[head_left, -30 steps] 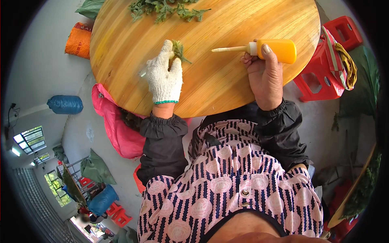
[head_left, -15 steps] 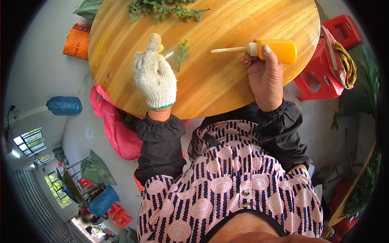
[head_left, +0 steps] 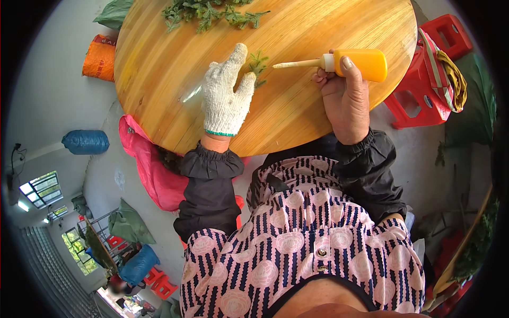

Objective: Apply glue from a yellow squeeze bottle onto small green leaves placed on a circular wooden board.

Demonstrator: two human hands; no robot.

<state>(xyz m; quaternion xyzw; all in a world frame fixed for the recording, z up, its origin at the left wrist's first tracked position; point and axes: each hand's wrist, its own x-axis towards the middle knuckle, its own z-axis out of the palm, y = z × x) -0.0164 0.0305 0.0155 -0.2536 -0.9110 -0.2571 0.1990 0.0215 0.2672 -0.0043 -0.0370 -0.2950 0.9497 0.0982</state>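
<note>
Now we see the left hand in the white knit glove (head_left: 227, 98) back down flat on the round wooden tabletop (head_left: 159, 79), fingers open, touching the small green sprig (head_left: 257, 66) it had lifted off. Bare right hand (head_left: 344, 98) is closed on the orange squeeze bottle (head_left: 360, 63); long axis horizontal, nozzle pointing left at the sprig, just apart.

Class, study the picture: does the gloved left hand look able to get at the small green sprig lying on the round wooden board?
Probably yes. The left hand lies flat on the board with the sprig right beside its fingers, nothing between them. The right hand and its orange bottle stay off to the side.
</note>
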